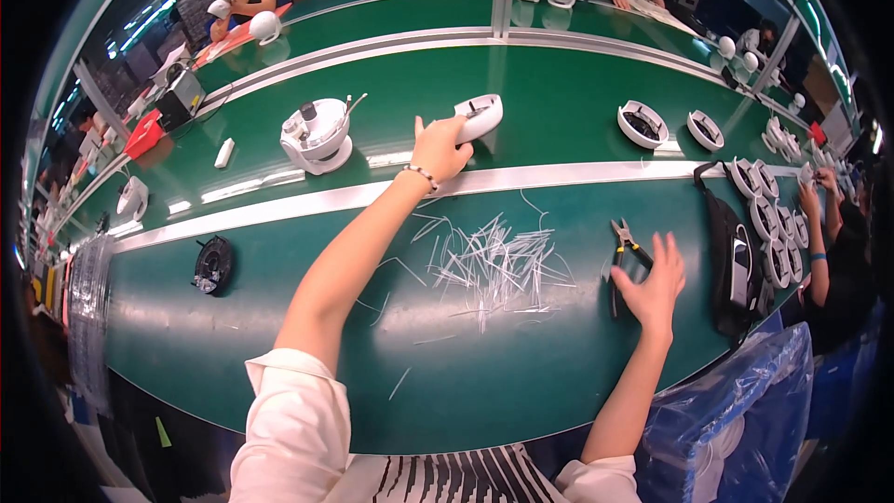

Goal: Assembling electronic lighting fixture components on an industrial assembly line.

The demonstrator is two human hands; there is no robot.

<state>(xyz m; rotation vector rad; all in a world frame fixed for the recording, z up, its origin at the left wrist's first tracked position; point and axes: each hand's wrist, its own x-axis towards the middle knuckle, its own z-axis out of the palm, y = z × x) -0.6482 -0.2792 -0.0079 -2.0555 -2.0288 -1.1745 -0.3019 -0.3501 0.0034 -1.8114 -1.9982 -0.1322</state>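
Observation:
My left hand (441, 151) reaches across the metal rail and grips the near-left end of a white oval plastic housing (486, 121) with dark parts inside. That housing sits on the far green surface, and my fingers partly hide it. Beside a pair of cutting pliers (618, 256) with black-and-yellow handles, my right hand (656, 281) has its fingers spread and holds nothing. The pliers lie with their jaws pointing away from me. A loose pile of thin white cable-tie-like strips (494, 265) is scattered between my arms.
A white round device (317, 135) stands far left, near a small white block (224, 153). A coiled black cable (214, 265) lies left. Two open housings (643, 124) sit far right. Right are a black pouch (732, 265) and stacked white rings (769, 224). Co-workers sit around.

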